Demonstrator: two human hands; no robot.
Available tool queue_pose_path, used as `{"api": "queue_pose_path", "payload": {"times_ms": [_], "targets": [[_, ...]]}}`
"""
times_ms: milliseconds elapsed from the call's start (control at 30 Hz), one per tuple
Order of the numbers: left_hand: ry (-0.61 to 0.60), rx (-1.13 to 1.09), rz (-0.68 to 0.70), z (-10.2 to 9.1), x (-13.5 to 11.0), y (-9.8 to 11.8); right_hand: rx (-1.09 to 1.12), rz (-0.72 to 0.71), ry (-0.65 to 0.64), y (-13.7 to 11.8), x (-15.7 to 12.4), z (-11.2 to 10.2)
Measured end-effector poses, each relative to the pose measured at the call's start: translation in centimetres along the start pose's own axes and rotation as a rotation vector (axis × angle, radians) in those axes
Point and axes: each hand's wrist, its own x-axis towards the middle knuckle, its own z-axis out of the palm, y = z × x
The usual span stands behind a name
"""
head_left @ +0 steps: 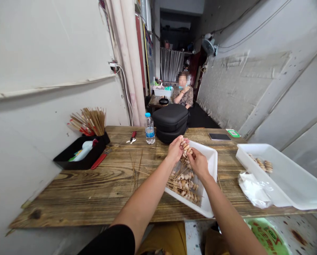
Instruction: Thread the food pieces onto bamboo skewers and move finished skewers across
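Observation:
Both my hands are raised over a white tray (211,166) on the wooden table (94,184). My left hand (175,148) is closed round the upper end of a skewer with food pieces (185,146) threaded on it. My right hand (198,162) pinches the same skewer lower down. Several finished skewers (183,184) lie in the tray beneath my hands. Loose bare sticks (136,167) lie on the table left of the tray.
A second white tray (293,184) with a few food pieces and a plastic bag (254,191) sits at right. A black bin holding many sticks (90,122), a water bottle (149,129), a black case (170,122), keys and a phone stand further back. A person sits beyond.

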Motion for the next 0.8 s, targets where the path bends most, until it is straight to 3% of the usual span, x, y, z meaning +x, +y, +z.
{"api": "queue_pose_path", "payload": {"times_ms": [133, 333, 633, 800], "targets": [[0.005, -0.057, -0.066, -0.2, 0.1, 0.4, 0.003, 0.028, 0.036, -0.3, 0.1, -0.1], [-0.078, 0.047, 0.027, -0.4, -0.1, -0.1, -0.043, 0.062, 0.035, 0.0, 0.0, -0.3], [-0.135, 0.117, -0.067, -0.8, 0.1, -0.7, -0.068, 0.100, 0.027, 1.0, 0.1, 0.2], [-0.070, 0.064, -0.080, -1.0, 0.4, -0.5, -0.077, 0.119, 0.008, 1.0, 0.1, 0.0]]}}
